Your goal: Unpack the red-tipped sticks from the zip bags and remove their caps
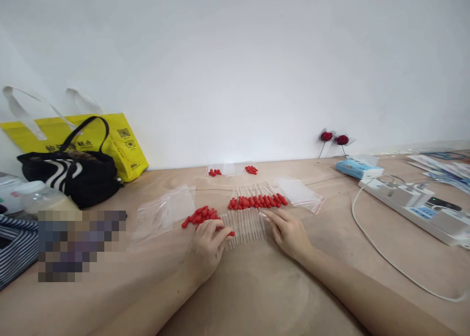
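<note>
My left hand is closed, with a red rubber bulb at its thumb and fingertips. Just behind it lies a loose pile of red rubber bulbs. Thin clear dropper tubes lie side by side between my hands. My right hand rests at their right end, index finger stretched onto the tubes, thumb apart. Beyond them is a row of droppers with red bulbs fitted, their tubes pointing away from me. Some small parts under my left fingers are hidden.
Clear zip bags lie left and right; a filled bag is near the wall. A black bag and yellow bag stand left. Right are a tissue pack, power strip and white cable.
</note>
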Tool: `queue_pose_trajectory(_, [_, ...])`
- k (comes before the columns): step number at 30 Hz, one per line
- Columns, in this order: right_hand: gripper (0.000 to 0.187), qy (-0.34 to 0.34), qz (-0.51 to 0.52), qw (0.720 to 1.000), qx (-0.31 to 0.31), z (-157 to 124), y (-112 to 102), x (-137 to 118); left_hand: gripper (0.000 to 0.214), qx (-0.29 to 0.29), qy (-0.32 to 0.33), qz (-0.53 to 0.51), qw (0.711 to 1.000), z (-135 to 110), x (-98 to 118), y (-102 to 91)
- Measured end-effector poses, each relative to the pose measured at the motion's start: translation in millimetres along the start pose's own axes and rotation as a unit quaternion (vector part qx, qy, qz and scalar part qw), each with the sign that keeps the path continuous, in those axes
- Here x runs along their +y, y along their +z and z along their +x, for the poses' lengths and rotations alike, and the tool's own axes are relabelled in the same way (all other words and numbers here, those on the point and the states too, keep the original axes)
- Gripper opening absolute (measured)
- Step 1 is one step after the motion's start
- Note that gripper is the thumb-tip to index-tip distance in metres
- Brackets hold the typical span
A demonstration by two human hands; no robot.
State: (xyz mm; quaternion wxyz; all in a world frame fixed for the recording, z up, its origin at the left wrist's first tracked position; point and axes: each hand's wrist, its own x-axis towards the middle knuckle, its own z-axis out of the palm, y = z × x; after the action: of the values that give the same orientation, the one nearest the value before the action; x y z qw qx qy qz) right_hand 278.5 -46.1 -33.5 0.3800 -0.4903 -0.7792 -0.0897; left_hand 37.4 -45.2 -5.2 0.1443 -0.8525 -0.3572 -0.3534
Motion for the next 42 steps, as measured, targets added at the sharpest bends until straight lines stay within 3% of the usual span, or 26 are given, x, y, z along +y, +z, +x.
queue_pose_trajectory(4, [0.040,0.051,0.035,0.998,0.005,-0.5,11.2,9.5,0.027,0.036,-0.091,-0.039,0.994,5.1,-9.5,-1.6])
queue_pose_trajectory(7, [0.043,0.064,0.049,0.997,-0.004,0.5,14.6,10.9,0.030,0.036,-0.156,-0.051,0.986,14.4,-28.4,-5.9])
queue_pose_trajectory(12, [0.029,0.088,0.063,0.994,-0.007,4.7,17.6,4.7,0.029,-0.054,-0.275,-0.083,0.956,32.5,-69.0,-13.9])
queue_pose_trajectory(15, [0.024,0.092,0.051,0.994,0.003,6.6,22.6,0.4,0.027,-0.082,-0.314,-0.097,0.941,38.7,-81.2,-15.1])
queue_pose_trajectory(23, [0.022,0.072,0.075,0.995,-0.010,6.2,25.1,-6.6,0.015,-0.236,-0.295,0.011,0.926,52.3,-67.7,-6.5])
queue_pose_trajectory(29, [0.022,0.079,0.080,0.993,-0.039,6.5,21.8,-8.7,0.015,-0.275,-0.326,0.051,0.903,65.9,-77.3,7.1])
queue_pose_trajectory(32, [0.023,0.084,0.085,0.992,-0.039,6.4,21.6,-9.1,0.025,-0.285,-0.333,0.056,0.897,70.7,-79.0,10.5])
queue_pose_trajectory(37, [0.025,0.099,0.104,0.989,-0.036,6.7,20.0,-8.2,0.032,-0.274,-0.315,0.045,0.908,82.3,-66.3,24.8])
queue_pose_trajectory(42, [0.024,0.117,0.134,0.984,-0.016,8.0,17.2,-6.5,0.039,-0.304,-0.308,0.013,0.902,92.4,-49.0,44.2])
